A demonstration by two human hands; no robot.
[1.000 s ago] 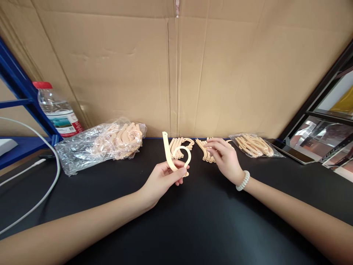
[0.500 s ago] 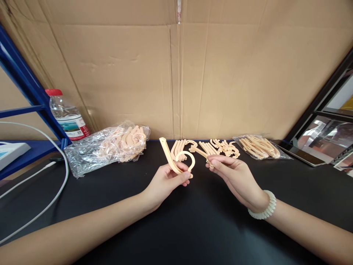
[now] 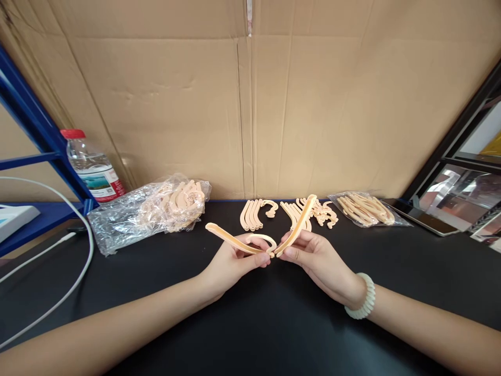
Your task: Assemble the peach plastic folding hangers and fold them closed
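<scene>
Over the black table [image 3: 250, 329], the left hand [image 3: 238, 261] and right hand [image 3: 323, 261] sit close together, the right pinching a tilted strip [image 3: 300, 224], the left pinching a flatter strip [image 3: 229, 238] and a smaller hook [image 3: 263, 236].

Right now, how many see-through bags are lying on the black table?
2. The left bag lies near the red-capped bottle; the right bag lies next to a flat dark device. Another could be hidden underneath.
</scene>
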